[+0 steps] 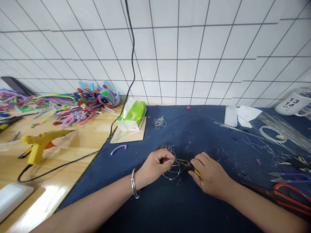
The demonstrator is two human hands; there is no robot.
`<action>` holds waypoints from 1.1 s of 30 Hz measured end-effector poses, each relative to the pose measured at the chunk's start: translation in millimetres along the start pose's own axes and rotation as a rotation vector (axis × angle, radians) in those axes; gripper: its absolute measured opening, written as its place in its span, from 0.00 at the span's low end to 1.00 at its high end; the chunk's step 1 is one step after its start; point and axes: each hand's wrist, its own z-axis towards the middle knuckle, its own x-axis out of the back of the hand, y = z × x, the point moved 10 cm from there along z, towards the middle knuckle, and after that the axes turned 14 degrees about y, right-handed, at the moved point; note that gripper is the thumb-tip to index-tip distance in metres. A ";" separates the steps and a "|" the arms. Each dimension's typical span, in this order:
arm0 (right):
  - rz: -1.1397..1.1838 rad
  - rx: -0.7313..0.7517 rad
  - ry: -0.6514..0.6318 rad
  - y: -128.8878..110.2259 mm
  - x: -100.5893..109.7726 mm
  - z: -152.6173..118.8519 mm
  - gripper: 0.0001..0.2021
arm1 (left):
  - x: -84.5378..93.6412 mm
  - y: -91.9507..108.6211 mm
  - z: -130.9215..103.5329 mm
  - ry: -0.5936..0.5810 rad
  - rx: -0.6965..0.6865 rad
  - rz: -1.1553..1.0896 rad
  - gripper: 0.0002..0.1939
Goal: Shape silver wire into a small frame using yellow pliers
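My left hand [155,166], with a silver bracelet [134,183] on the wrist, pinches a thin wire piece near the middle of the dark blue cloth [116,207]. My right hand [210,174] is wrapped round yellow-handled pliers [186,162], whose jaws point left and meet the left fingertips. Below the fingers shows a round wire shape [171,178] with small beads or knots along it. Its upper part is partly hidden by my left hand. Loops of thin wire stick out behind the fingers. A separate tangle of wire [159,122] lies farther back.
Left, a wooden surface [82,145] holds a yellow glue gun [39,145] and colourful pipe cleaners [70,113]; its black cord runs up the wall. A green tissue pack [136,113] stands behind. Right are wires [289,132], purple snips [289,177], red-handled scissors [291,195] and a white mug [293,103].
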 end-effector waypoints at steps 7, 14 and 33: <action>0.006 -0.012 -0.027 0.8 -2.6 -1.4 0.08 | 1.1 1.3 -0.9 0.018 -0.032 0.010 0.06; 0.012 -0.025 -0.035 2.0 -4.8 -1.7 0.08 | 1.7 1.5 -0.9 0.028 -0.046 0.029 0.06; 0.008 -0.038 -0.039 4.3 -6.0 -3.9 0.06 | 2.2 3.3 -1.6 0.035 -0.086 0.049 0.05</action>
